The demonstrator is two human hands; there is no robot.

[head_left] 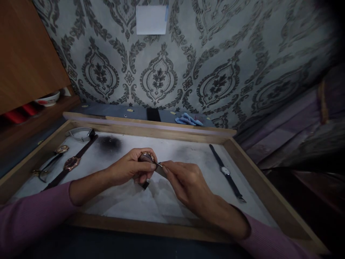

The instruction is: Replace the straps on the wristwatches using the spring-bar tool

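My left hand (132, 167) is closed around a gold-cased wristwatch (147, 157), its dial tilted up above the thumb. A dark strap end (145, 185) hangs below those fingers. Close against the watch's right side, my right hand (188, 180) pinches a small thin metal tool (159, 164) with a bright tip; its exact kind is too small to make out. A dark flat strip (161, 171), perhaps part of the strap, runs between the two hands. Both hands are over the white-lined wooden tray (151, 225).
Left in the tray are a brown-strapped watch (71, 163), a small gold watch (61, 149) and a pale-banded watch (81, 133). A dark-strapped watch (225, 171) lies at right. Behind the rim sits a blue cloth (187, 119). A wooden cabinet (29, 50) stands at left.
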